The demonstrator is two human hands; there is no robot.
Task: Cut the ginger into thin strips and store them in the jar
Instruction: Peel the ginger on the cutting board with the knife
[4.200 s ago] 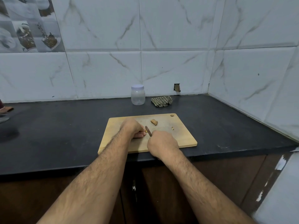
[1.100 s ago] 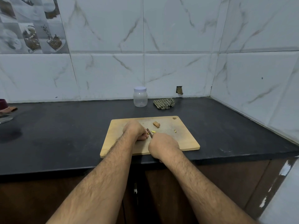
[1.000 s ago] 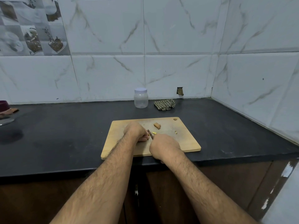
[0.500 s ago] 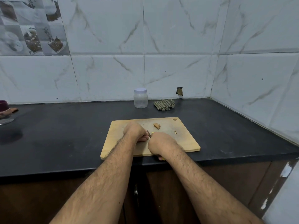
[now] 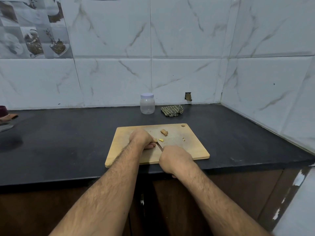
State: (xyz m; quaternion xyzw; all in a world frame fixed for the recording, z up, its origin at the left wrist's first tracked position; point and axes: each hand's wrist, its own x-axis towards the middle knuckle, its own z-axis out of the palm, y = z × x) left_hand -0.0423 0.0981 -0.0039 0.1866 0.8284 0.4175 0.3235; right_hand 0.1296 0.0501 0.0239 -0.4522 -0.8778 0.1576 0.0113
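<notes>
A wooden cutting board (image 5: 196, 149) lies at the front edge of the black counter. My left hand (image 5: 140, 137) curls over a small ginger piece (image 5: 155, 140) on the board, and most of that piece is hidden under my fingers. My right hand (image 5: 174, 159) grips a knife (image 5: 159, 147) whose blade points up-left, right beside the held ginger. A yellow cut sliver (image 5: 161, 140) lies just right of the blade. A brown ginger chunk (image 5: 164, 132) sits farther back. The clear plastic jar (image 5: 147, 103) with a white lid stands shut near the wall.
A crumpled checked cloth (image 5: 172, 110) lies right of the jar by the back wall. Small ginger scraps (image 5: 183, 139) dot the board's right side. At the far left edge sit a dark red object (image 5: 3, 110) and a metal item (image 5: 6, 126). Tiled walls close the back and right.
My right hand drew back toward me, so the knife blade shows again beside the held ginger. A yellow sliver now lies just right of the blade. My left hand stayed in place.
</notes>
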